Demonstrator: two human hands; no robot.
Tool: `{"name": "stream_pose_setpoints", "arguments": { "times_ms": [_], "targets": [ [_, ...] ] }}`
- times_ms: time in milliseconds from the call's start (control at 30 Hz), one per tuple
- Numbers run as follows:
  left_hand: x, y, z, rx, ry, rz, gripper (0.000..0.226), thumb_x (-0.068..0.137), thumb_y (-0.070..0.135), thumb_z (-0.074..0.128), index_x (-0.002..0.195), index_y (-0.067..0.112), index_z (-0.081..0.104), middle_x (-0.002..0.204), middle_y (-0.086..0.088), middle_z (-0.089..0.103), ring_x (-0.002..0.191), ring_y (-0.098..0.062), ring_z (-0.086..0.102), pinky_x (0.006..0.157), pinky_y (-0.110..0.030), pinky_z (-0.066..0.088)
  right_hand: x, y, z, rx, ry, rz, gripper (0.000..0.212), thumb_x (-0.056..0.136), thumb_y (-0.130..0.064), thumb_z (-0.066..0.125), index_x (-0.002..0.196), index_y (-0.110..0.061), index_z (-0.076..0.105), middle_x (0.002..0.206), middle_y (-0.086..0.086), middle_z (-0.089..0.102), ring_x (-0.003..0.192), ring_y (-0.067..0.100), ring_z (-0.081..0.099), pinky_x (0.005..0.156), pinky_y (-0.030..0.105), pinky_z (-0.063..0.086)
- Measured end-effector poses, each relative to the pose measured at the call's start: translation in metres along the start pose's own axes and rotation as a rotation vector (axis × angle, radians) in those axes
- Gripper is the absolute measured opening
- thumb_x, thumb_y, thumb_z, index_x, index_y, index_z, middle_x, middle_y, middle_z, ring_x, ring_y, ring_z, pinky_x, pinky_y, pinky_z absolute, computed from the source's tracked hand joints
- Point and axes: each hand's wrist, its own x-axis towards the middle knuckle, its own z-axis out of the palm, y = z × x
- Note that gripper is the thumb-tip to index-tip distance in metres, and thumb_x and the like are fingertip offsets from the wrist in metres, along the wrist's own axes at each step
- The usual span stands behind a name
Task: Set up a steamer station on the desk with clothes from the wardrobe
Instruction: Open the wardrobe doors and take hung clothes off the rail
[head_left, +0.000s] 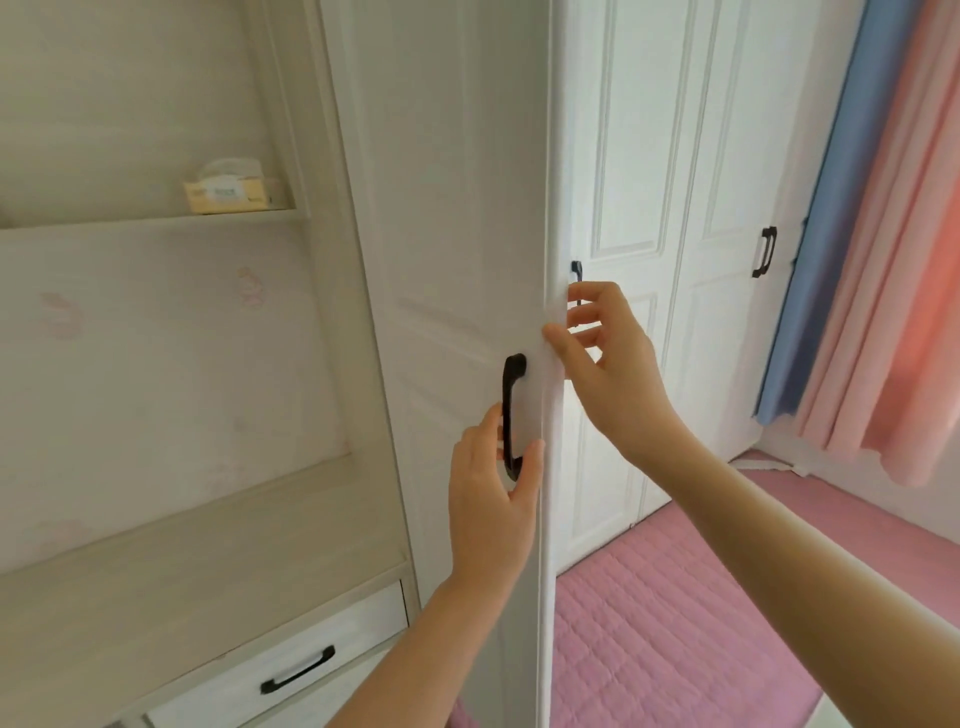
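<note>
Head view looks down along a white wardrobe door (457, 208) swung partly open, its free edge running down the middle of the scene. The left hand (491, 499) is curled around the lower end of the door's black handle (511, 415), fingers tucked behind the bar and thumb on the right side of it, so the grasp is closed on the handle. The right hand (608, 364) reaches in from the right, higher up, and its thumb presses the front of the door edge while the fingers wrap behind it; it is loosely closed on that edge, fingers spread rather than clenched. A second black handle (576, 278) on the neighbouring closed door (634, 156) shows just above the right hand, and a third handle (763, 252) sits on a farther door to the right.

No clothes are visible; the wardrobe interior is hidden behind the door.

To the left is an open shelf unit (156, 545) in pale wood. Its upper shelf holds a yellowish tissue box (231, 192) with a white sheet poking from the top, pushed to the shelf's right end. Below the wide lower shelf, a white drawer (291, 660) with a black pull is shut, so its contents cannot be seen.

Near right, a pink quilted surface (675, 623) lies beneath the arms. Far right hang a blue curtain (821, 234) and a pink curtain (893, 260), side by side.
</note>
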Motion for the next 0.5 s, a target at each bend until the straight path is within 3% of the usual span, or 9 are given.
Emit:
{"name": "stream_pose_setpoints", "arguments": {
  "times_ms": [100, 233, 300, 367, 500],
  "targets": [
    [-0.01, -0.002, -0.021, 0.036, 0.042, 0.009, 0.059, 0.087, 0.051, 0.058, 0.138, 0.026, 0.042, 0.103, 0.012, 0.051, 0.095, -0.007, 0.052, 0.078, -0.007, 0.042, -0.012, -0.016, 0.016, -0.089, -0.081, -0.071, 0.035, 0.097, -0.027, 0.051, 0.13, -0.021, 0.043, 0.111, -0.01, 0.055, 0.092, 0.003, 0.056, 0.072, 0.007, 0.045],
    [-0.014, -0.006, -0.045, 0.041, 0.106, -0.014, 0.069, 0.079, 0.062, 0.058, 0.136, 0.026, 0.045, 0.103, 0.01, 0.054, 0.093, -0.009, 0.054, 0.075, -0.005, 0.041, -0.021, -0.029, 0.039, -0.16, -0.209, -0.145, 0.034, 0.101, -0.034, 0.037, 0.131, -0.019, 0.042, 0.12, -0.006, 0.054, 0.103, 0.005, 0.053, 0.089, 0.025, 0.05],
    [-0.016, -0.01, -0.058, 0.048, 0.126, -0.015, 0.07, 0.078, 0.064, 0.056, 0.136, 0.026, 0.045, 0.106, 0.01, 0.055, 0.095, -0.008, 0.055, 0.076, -0.003, 0.041, -0.025, -0.033, 0.049, -0.148, -0.261, -0.171, 0.037, 0.102, -0.035, 0.034, 0.136, -0.022, 0.039, 0.126, -0.008, 0.053, 0.106, 0.001, 0.052, 0.09, 0.02, 0.048],
    [-0.018, -0.015, -0.069, 0.055, 0.126, -0.014, 0.07, 0.079, 0.063, 0.056, 0.137, 0.025, 0.045, 0.107, 0.012, 0.056, 0.096, -0.008, 0.056, 0.08, -0.006, 0.043, -0.027, -0.038, 0.057, -0.119, -0.31, -0.19, 0.041, 0.102, -0.034, 0.034, 0.142, -0.026, 0.032, 0.13, -0.01, 0.052, 0.107, -0.002, 0.052, 0.088, 0.014, 0.045],
    [-0.021, -0.026, -0.089, 0.066, 0.081, -0.043, 0.069, 0.083, 0.058, 0.06, 0.142, 0.03, 0.039, 0.111, 0.016, 0.058, 0.102, -0.007, 0.057, 0.085, -0.015, 0.047, -0.031, -0.045, 0.068, -0.064, -0.368, -0.196, 0.044, 0.101, -0.033, 0.034, 0.144, -0.028, 0.028, 0.135, -0.011, 0.048, 0.11, -0.003, 0.051, 0.089, 0.014, 0.042]
  ]
}}
